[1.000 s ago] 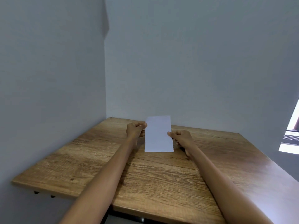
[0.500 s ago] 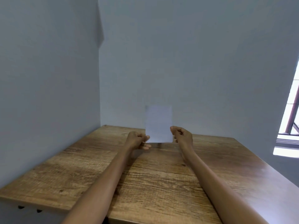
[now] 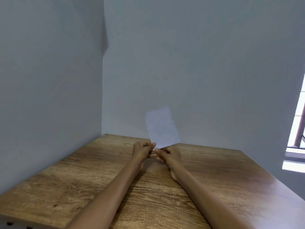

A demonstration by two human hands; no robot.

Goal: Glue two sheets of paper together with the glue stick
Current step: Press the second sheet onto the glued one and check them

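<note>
A white sheet of paper (image 3: 161,127) stands upright above the far part of the wooden table (image 3: 82,179), tilted a little to the left against the grey wall. My left hand (image 3: 143,151) pinches its bottom left corner between thumb and fingers. My right hand (image 3: 168,156) is close beside the left one, its fingertips at the same bottom corner of the paper. I cannot tell whether this is one sheet or two together. No glue stick is in view.
Grey walls close the table in at the left (image 3: 49,96) and the back (image 3: 198,63). A window (image 3: 297,138) is at the right edge. The table's near left edge (image 3: 24,219) shows at the bottom.
The paper rose off the table to upright. My hands moved from its two sides to meet at its bottom corner, and the sheet tilted. The camera tipped upward.
</note>
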